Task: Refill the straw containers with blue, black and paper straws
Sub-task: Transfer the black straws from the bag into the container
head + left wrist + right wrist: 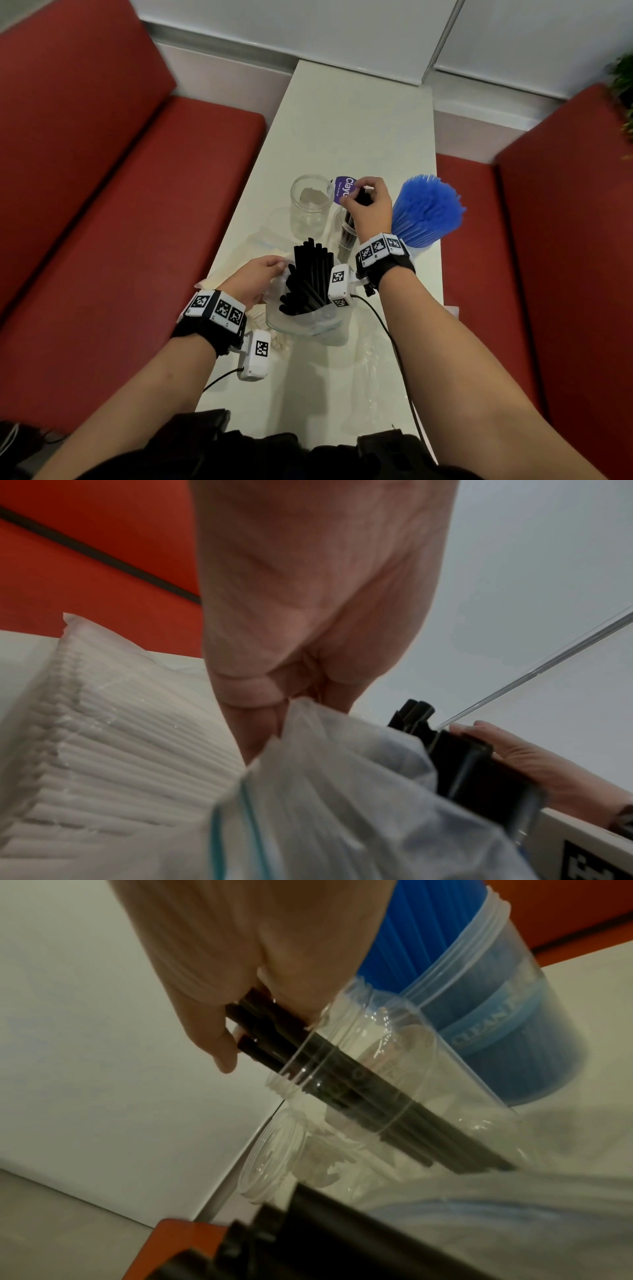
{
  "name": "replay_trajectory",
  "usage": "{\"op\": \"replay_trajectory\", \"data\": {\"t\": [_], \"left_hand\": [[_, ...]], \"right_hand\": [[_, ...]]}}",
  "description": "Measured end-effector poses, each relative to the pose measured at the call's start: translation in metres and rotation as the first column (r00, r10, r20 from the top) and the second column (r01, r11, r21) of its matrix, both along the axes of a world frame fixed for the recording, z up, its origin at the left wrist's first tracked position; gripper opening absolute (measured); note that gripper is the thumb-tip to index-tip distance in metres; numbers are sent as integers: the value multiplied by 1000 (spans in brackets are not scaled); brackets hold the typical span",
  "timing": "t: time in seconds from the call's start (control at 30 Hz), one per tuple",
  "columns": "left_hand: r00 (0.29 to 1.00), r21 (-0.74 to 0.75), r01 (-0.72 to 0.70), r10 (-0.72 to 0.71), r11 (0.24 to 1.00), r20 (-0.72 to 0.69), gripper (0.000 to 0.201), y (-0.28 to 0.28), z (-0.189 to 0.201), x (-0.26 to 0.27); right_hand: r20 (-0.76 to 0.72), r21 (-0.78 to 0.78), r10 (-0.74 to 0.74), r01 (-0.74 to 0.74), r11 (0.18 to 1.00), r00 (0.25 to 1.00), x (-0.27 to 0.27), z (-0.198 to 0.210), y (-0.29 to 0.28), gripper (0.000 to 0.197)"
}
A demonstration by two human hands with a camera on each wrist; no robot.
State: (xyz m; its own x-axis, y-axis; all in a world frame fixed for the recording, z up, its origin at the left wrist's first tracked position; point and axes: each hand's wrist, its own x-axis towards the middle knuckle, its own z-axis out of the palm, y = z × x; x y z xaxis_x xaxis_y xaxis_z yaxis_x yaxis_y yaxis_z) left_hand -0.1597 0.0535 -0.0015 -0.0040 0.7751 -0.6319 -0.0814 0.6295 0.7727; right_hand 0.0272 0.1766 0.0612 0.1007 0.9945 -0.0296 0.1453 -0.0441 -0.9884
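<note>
My right hand (pixel 368 205) grips a small bundle of black straws (pixel 308 1053), whose lower ends stand inside a clear jar (pixel 394 1085) in the middle of the white table (pixel 342 113). My left hand (pixel 260 274) pinches the rim of a clear zip bag (pixel 325 791) that holds many more black straws (pixel 308 274). A second clear jar (pixel 310 205) stands empty to the left. On the right, a container is packed with blue straws (pixel 426 210). A bag of white paper straws (pixel 113 723) lies under my left hand.
Red bench seats (pixel 120 222) run along both sides of the narrow table. A purple label (pixel 344 190) shows beside my right fingers. Wrist camera cables (pixel 394 342) trail over the near table. A white wall is at the far end.
</note>
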Motion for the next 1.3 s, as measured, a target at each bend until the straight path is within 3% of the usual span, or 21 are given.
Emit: {"op": "replay_trajectory", "data": {"t": [0.27,0.4,0.57,0.73,0.8,0.93,1.1,1.17,1.3], "left_hand": [[1000,5,12,-12,1000,-4,28,-4,4,2],[1000,5,21,-21,1000,0,30,-7,5,1],[1000,10,19,-19,1000,0,28,-11,7,1],[999,11,31,-31,999,-14,29,-13,7,-1],[999,12,35,-35,999,-13,28,-14,8,-1],[1000,16,16,-15,1000,-13,28,-15,8,-2],[999,42,26,-24,999,-37,27,-16,7,4],[997,47,34,-31,998,-67,27,-16,6,7],[996,48,13,-9,999,-92,29,-16,4,8]], "right_hand": [[85,-31,221,-219,975,972,-1,2,-10,41],[-31,-15,92,-93,996,995,1,1,-17,27],[-68,-44,88,-91,995,994,13,3,-21,26],[-135,103,14,0,995,991,25,14,-33,28],[-151,76,70,-59,995,986,27,10,-43,30],[15,-190,299,-290,938,954,24,-16,-73,35],[218,-366,554,-459,810,803,16,-45,-102,50],[347,-339,559,-455,823,753,11,-52,-109,55],[380,-268,437,-355,895,815,5,-59,-120,46]]}}
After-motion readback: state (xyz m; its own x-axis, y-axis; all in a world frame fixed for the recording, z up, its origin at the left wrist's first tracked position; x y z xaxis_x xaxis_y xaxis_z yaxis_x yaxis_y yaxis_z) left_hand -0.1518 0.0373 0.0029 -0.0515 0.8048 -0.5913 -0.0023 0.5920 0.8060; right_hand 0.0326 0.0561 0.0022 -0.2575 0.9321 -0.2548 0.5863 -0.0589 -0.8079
